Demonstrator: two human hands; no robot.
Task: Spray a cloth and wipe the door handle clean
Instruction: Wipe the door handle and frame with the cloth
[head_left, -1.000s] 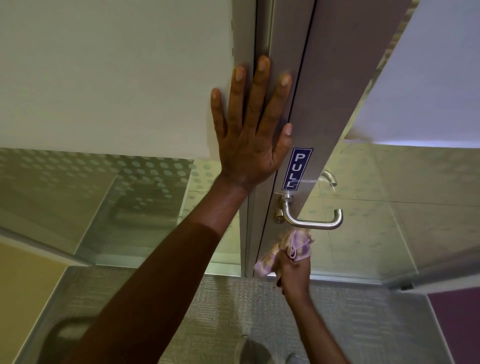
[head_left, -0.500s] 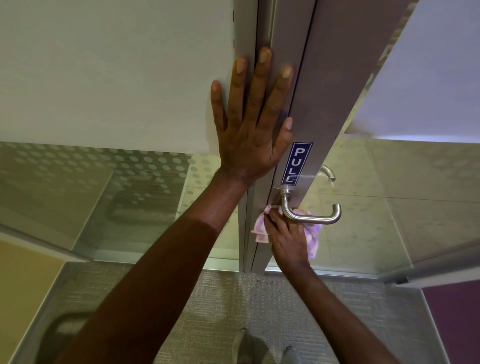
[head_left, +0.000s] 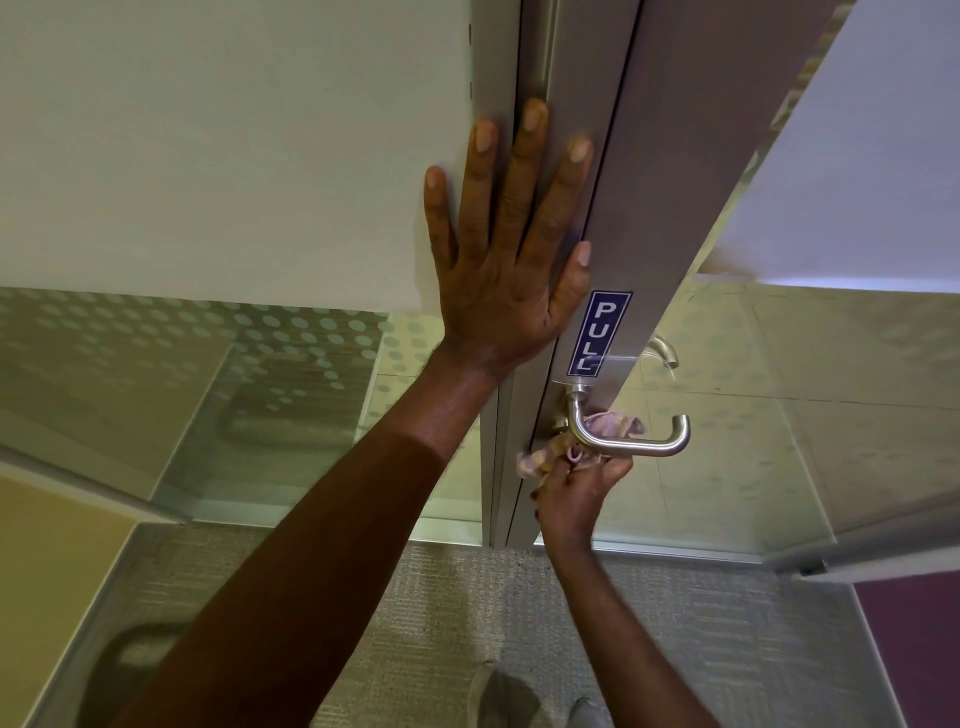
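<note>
A brushed-steel lever door handle (head_left: 641, 441) juts from the grey metal door edge (head_left: 654, 218), just below a blue PULL sticker (head_left: 598, 332). My right hand (head_left: 574, 493) grips a pink checked cloth (head_left: 613, 423) from below and holds it against the handle's underside and inner bend; part of the cloth bunches behind the lever. With fingers spread flat, my left hand (head_left: 511, 260) presses on the door frame and door edge above the sticker. No spray bottle is in view.
Frosted glass panels with a dot pattern (head_left: 208, 364) flank the door on the left, and a glass door leaf (head_left: 779, 441) on the right. A second handle (head_left: 662, 351) shows through the glass. Grey carpet (head_left: 415, 623) and my shoes (head_left: 498, 696) lie below.
My right hand rose with the cloth to the handle's base, then slid down under the lever, with the cloth now tucked behind it. The left hand stays flat on the door.
</note>
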